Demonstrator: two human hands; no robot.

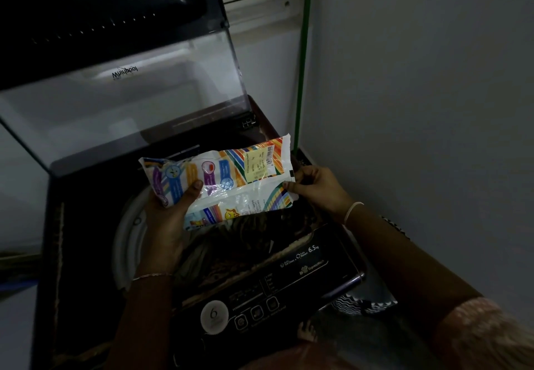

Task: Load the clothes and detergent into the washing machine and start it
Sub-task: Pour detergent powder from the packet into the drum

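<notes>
A white detergent packet [231,179] with colourful stripes lies sideways in both my hands, above the open drum of the top-loading washing machine [86,225]. My left hand [170,219] grips the packet's left end from below, thumb on top. My right hand [315,187] pinches the torn right edge. Dark patterned clothes [245,236] lie inside the drum under the packet. The machine's lid [121,80] stands raised at the back. Its control panel [260,297] runs along the near edge.
A white wall [419,109] stands close on the right, with a green pipe [302,66] in the corner behind the machine. A black-and-white patterned cloth [364,303] shows beside the panel's right end. A bare foot [307,330] is visible below.
</notes>
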